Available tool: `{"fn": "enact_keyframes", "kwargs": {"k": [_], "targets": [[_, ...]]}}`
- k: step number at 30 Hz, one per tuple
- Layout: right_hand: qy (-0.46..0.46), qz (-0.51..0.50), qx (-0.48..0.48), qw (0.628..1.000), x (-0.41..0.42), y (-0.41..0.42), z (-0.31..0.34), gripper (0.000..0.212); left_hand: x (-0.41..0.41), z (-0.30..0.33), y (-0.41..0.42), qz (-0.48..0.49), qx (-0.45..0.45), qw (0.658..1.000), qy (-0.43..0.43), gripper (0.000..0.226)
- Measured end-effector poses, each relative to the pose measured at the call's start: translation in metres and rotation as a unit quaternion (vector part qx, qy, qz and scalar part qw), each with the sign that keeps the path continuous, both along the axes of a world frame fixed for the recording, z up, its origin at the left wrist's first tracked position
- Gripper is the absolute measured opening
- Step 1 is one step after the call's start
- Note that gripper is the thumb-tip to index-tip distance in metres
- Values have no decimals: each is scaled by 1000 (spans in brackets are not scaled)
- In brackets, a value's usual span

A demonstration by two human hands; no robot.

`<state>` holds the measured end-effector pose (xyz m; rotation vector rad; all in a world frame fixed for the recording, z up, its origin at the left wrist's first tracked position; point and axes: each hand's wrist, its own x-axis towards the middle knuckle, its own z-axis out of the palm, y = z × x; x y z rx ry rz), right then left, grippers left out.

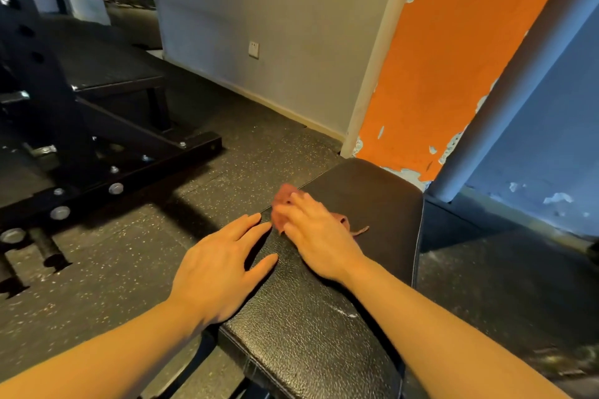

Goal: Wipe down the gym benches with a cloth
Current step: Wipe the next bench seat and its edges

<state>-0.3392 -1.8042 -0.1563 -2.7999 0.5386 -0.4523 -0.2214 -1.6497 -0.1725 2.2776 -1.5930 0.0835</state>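
**Both hands down on the bench pad, cloth under the right**

Closest in, the black textured bench [324, 317] runs away from the camera, its padded top scuffed with a pale mark near the right forearm. The left hand [220, 266] lies flat at the pad's left edge, fingers straight and spread, holding nothing, thumb out across the vinyl. Just beyond it, the right hand [316, 236] presses flat on a reddish cloth [282, 204], fingers extended over the fabric at the pad's left edge; a corner of cloth pokes out past the fingertips and a thin tail trails out on the right. Left of the bench, speckled rubber floor [146, 269] and a black bolted rack frame [97, 172]. Further back, a second dark bench [107, 71]. Behind, a grey wall with a socket [253, 49], then peeling orange wall [453, 58] with a white pipe [379, 52].
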Motion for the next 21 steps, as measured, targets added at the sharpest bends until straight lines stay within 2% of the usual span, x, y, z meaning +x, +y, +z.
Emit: {"fn": "enact_keyframes", "kwargs": {"k": [3,7,9,11,14,17,19,20,21], "targets": [[12,-5,1,1000,-34,-5,1,39,1,-1,2,-5,5,1000,5,81],[43,-168,-11,985,-49,-58,-8,44,-1,0,1,2,-2,1000,7,79],[66,-200,-15,977,-33,-58,-14,45,-3,1,1,7,-7,1000,9,75],[82,-184,0,980,-14,-40,-14,45,-4,1,1,12,-10,1000,14,71],[66,-99,-12,993,2,3,-4,46,-3,4,1,11,-5,1000,15,66],[49,-40,0,998,-20,21,3,44,-2,5,4,8,-2,1000,28,67],[57,-58,18,997,-52,8,0,44,-1,5,7,8,-1,999,33,64],[68,-87,4,994,-66,-5,-5,55,-1,5,6,9,-2,999,38,59],[78,-121,-5,990,-79,-21,-13,75,-2,6,6,10,-5,999,41,56]]}}
